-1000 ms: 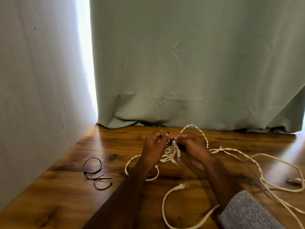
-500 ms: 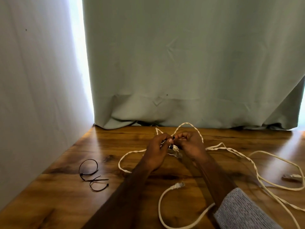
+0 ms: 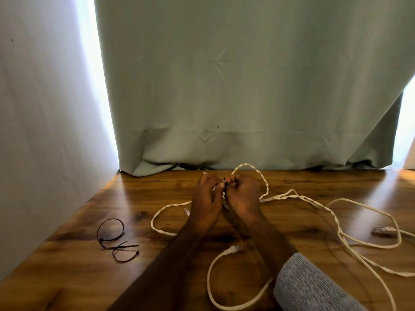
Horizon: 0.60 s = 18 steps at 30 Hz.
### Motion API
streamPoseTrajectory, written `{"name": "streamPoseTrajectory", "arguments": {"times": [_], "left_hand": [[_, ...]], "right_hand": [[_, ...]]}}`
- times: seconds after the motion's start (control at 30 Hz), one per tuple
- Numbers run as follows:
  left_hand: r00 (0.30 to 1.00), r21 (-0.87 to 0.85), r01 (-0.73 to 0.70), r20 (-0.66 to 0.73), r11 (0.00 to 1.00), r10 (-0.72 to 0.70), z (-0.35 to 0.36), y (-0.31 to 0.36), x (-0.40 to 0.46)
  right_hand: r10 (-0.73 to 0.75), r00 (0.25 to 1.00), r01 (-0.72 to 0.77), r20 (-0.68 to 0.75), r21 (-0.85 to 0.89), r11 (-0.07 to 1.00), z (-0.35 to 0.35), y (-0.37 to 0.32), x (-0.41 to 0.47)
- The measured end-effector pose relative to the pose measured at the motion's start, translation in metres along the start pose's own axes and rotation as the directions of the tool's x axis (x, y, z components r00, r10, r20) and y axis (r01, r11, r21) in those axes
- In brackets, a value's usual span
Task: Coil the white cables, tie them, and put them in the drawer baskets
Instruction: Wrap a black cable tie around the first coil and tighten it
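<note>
Wooden table (image 3: 292,185): white cable (image 3: 221,194) pinched between left hand (image 3: 207,198), right hand (image 3: 243,195).

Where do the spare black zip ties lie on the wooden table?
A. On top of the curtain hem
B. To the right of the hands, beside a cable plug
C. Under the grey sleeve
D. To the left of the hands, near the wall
D: the black zip ties lie looped on the table, left of the left hand, on the wall side.

hands: left hand (image 3: 207,198) & right hand (image 3: 243,195) close together, both pinching white cable bundle (image 3: 224,195) w/ small black tie (image 3: 225,182)
table (image 3: 67,277): loose white cables (image 3: 336,223), spare black ties (image 3: 116,241) at left
back: green curtain (image 3: 247,86)
</note>
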<state>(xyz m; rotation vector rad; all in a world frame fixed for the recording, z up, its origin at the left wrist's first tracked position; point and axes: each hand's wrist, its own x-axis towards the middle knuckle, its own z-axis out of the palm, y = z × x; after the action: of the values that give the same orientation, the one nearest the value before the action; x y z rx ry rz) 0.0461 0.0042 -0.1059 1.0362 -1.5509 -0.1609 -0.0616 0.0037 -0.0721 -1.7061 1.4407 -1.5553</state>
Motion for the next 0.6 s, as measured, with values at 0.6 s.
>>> {"name": "streamPoseTrajectory", "arguments": {"times": [0.6], "left_hand": [[0.918,-0.646,0.348,0.087,0.68,-0.387,0.0,0.011,0.003]], "right_hand": [[-0.401,0.913,0.407,-0.078,0.081,0.91,-0.007,-0.011,-0.013]]}}
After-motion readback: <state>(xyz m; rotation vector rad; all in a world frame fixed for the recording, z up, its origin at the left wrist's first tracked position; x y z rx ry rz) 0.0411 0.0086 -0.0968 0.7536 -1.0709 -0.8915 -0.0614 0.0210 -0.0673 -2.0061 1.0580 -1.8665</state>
